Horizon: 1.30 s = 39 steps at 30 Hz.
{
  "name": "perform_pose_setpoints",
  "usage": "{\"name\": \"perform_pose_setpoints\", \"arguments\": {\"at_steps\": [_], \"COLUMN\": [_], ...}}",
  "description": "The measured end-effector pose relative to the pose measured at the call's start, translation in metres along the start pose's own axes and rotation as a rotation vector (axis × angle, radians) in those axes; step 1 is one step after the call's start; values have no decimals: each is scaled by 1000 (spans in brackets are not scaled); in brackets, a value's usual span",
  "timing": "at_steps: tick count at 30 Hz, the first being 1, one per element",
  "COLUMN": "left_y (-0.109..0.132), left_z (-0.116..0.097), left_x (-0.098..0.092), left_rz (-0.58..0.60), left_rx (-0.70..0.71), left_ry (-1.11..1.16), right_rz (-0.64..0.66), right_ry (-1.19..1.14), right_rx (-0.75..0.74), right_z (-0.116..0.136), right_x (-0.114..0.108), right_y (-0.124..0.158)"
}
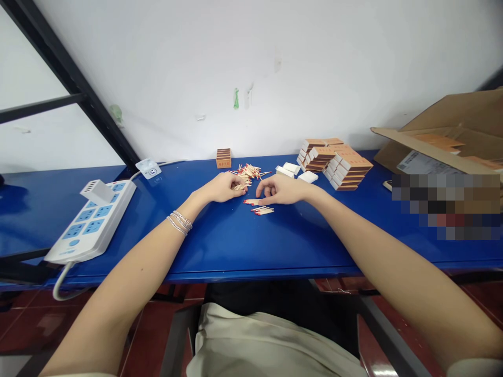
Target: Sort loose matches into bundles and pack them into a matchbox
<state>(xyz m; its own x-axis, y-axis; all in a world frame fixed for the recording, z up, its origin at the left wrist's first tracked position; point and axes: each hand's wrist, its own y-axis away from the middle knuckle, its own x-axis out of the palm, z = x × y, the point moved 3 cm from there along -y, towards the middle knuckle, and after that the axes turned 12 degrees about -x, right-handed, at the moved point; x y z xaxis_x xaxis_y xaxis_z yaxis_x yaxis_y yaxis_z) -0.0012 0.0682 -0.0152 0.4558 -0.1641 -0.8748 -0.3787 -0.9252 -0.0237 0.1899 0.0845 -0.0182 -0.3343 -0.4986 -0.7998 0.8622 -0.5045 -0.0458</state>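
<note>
A loose pile of red-tipped matches [250,172] lies on the blue table [236,235] near the wall. My left hand [225,187], bracelets on the wrist, rests at the pile's near edge with fingers curled over a few matches. My right hand [281,189] sits beside it, thumb and fingers pinched around matches. A small row of sorted matches [262,210] lies just in front of both hands.
Stacks of orange matchboxes [337,162] and white inner trays [293,171] stand right of the pile, a single box [223,157] behind it. A white power strip [92,220] lies at left. An open cardboard carton [444,141] sits at far right.
</note>
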Motion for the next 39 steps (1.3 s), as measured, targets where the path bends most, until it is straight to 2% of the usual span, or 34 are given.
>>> {"name": "perform_pose_setpoints", "arguments": {"at_steps": [23, 31, 39], "left_y": [0, 1, 0], "left_z": [1, 0, 1], "left_x": [1, 0, 0], "left_rz": [-3, -3, 6], "left_rx": [-12, -8, 2], "left_ry": [13, 5, 14], "right_rz": [-1, -41, -20], "right_ry": [4, -22, 5], "right_rx": [-20, 10, -28], "right_z": [0, 3, 0], "right_x": [0, 4, 1], "right_y": [0, -4, -1]}}
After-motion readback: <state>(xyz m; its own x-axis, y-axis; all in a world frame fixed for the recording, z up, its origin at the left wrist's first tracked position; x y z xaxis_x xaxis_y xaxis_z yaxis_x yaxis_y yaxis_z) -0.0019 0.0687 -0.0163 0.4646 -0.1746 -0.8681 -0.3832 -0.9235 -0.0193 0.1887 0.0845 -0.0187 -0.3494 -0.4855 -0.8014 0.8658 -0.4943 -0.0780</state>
